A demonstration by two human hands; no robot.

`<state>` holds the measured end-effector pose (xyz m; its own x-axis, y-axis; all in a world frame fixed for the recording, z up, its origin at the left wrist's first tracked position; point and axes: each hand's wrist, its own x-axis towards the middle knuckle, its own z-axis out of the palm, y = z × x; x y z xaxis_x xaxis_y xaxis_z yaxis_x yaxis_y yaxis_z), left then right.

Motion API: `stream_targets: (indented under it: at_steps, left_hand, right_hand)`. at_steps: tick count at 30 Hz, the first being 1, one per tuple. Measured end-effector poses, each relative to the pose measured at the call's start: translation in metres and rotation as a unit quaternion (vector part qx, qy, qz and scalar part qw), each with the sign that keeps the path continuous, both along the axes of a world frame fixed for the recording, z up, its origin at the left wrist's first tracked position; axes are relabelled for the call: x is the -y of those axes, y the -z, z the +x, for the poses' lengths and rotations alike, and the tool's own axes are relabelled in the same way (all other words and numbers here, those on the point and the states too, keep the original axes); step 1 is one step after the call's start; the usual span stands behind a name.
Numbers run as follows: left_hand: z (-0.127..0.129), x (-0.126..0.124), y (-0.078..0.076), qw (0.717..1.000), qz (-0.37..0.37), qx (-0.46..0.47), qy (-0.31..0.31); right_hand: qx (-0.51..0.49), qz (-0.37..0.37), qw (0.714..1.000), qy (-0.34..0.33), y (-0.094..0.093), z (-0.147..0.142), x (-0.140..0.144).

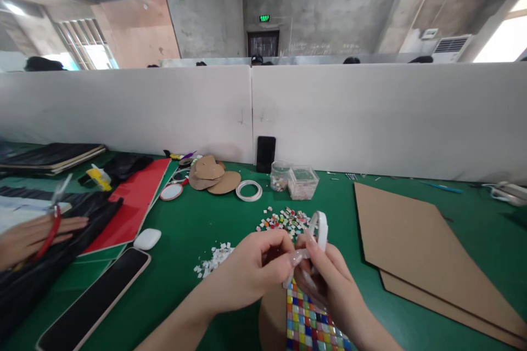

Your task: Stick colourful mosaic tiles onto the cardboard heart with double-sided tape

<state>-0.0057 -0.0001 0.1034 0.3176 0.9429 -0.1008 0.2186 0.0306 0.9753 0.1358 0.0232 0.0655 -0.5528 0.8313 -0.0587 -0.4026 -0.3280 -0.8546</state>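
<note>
A narrow roll of white tape (322,230) stands on edge in my right hand (331,274), whose fingers are closed round it. My left hand (263,260) is closed, its thumb and fingertips meeting the right hand at the tape; a strip appears pinched there, though the fingers partly hide it. Below both hands lies a cardboard piece (273,312) partly covered by a grid of colourful mosaic tiles (307,318). Loose coloured tiles (288,220) are spread just beyond my hands. A heap of small white bits (216,259) sits left of my left wrist.
Clear containers (303,182) and a black phone (265,153) stand by the white partition (370,120). Cardboard sheets (415,236) lie right; cardboard rounds (224,182) and a white ring (249,191) lie behind. At left, another person's hand (37,236) holds red-handled scissors (53,227) near a large phone (99,296).
</note>
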Motion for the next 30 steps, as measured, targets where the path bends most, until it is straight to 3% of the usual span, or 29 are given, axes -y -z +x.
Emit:
stream_targets:
  at_steps: [9,14,21,30]
  left_hand:
    - [-0.001,-0.002,0.000,1.000,-0.002,0.027,0.004]
    - [0.001,0.003,-0.005,0.999,0.047,-0.020,-0.013]
    - [0.004,0.009,-0.005,0.995,0.069,-0.056,-0.044]
    - [0.001,0.006,-0.004,0.999,-0.028,0.038,-0.016]
  right_hand:
    - [-0.094,-0.024,0.993,-0.073,0.000,0.002,0.001]
    - [-0.136,-0.029,0.984,-0.114,-0.003,0.001,0.005]
    - [-0.149,-0.039,0.981,-0.120,-0.002,-0.002,0.007]
    - [-0.150,-0.035,0.983,-0.096,-0.002,-0.005,0.005]
